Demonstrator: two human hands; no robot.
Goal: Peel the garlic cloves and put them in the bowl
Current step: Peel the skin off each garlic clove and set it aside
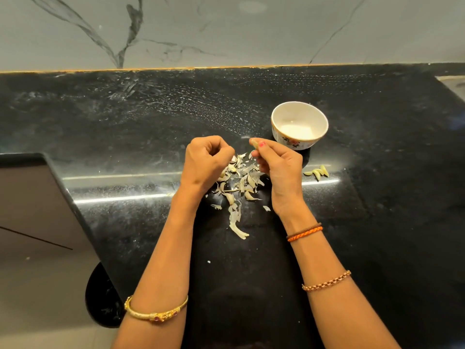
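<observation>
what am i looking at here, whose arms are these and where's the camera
There is no machine: these are a person's two bare arms, seen from a camera worn on the head, looking forward and down. That is why the arms come in from the bottom of the picture.

They work over a black counter. The right hand pinches a garlic clove at its fingertips. The left hand has its fingers curled; whether it holds anything cannot be seen.

Under and between the hands lies a pile of skins, with what look like unpeeled cloves mixed in. To the right lie a few peeled cloves. Behind the right hand stands a white bowl, which looks empty.
</observation>
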